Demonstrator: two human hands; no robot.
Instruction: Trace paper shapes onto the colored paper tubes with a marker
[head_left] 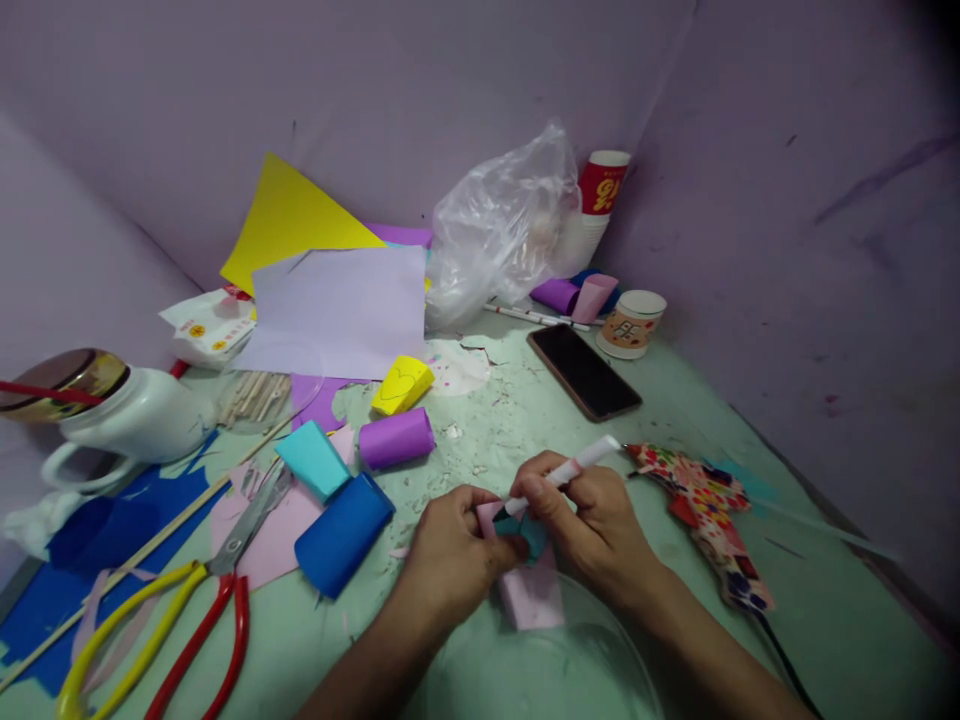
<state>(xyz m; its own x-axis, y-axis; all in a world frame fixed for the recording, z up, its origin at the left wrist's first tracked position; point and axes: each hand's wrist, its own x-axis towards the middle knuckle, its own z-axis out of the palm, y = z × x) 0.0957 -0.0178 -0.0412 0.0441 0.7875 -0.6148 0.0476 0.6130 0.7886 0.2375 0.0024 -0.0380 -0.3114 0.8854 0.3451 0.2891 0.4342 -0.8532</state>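
My left hand point(450, 545) is closed on a pink folded paper piece point(534, 600), its thumb pressing a small teal paper piece point(537, 538) flat against it. A white marker point(581, 464) sits between the fingers of my right hand point(604, 515). The marker's dark tip points down at the upper left edge of the teal piece; whether it touches I cannot tell. Left of my hands lie a blue paper roll point(343, 535), a light blue one point(313, 460), a purple one point(397, 438) and a yellow one with a drawn heart point(403, 386).
Large scissors point(232, 550) lie on the left by a thin wooden stick point(161, 537) and a white mug point(142, 410). A flower-patterned glue gun point(705, 510) with its cord is at right. Farther back are a phone point(583, 370), a paper cup point(632, 325) and a plastic bag point(502, 225).
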